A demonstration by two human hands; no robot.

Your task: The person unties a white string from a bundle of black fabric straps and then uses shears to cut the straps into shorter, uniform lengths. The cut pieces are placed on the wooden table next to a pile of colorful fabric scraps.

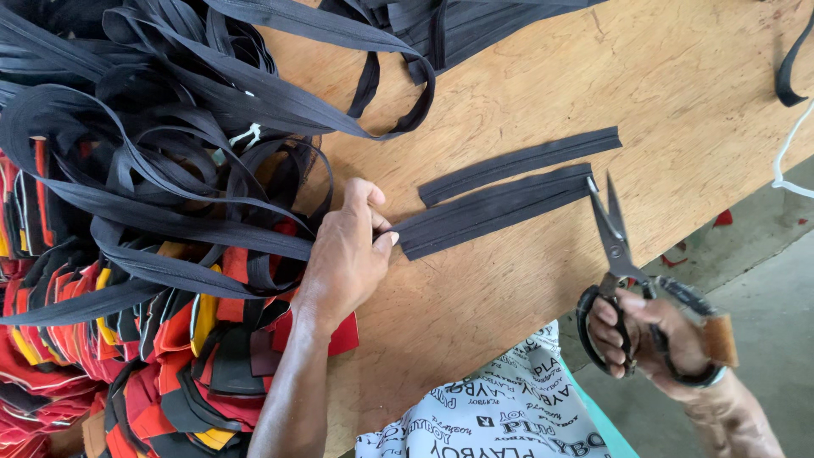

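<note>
Nearest the camera, a white printed cloth [500, 420] is seen at the lower edge of the tan plywood counter [526, 76]. Just right of that edge, beyond the counter, the right hand [657, 339] is closed through the loops of a pair of black-handled steel scissors [623, 263], whose blades are parted, the tips lying just beside the right end of the strips.

Further in on the counter, a bundle of black zipper-tape strips [496, 208] is laid flat, and its left end is pressed down by the left hand [348, 250], thumb and fingertips pinched on it. Just above this bundle, a separate black strip [517, 163] is seen lying apart, so at least one piece appears already cut to length.

To the left of the hand, a large tangle of long black tape [153, 144] is heaped over a stack of red, yellow and black fabric pieces [170, 356]; much uncut tape is judged to remain. At the counter's far right edge, a white cord [784, 157] is hanging.
</note>
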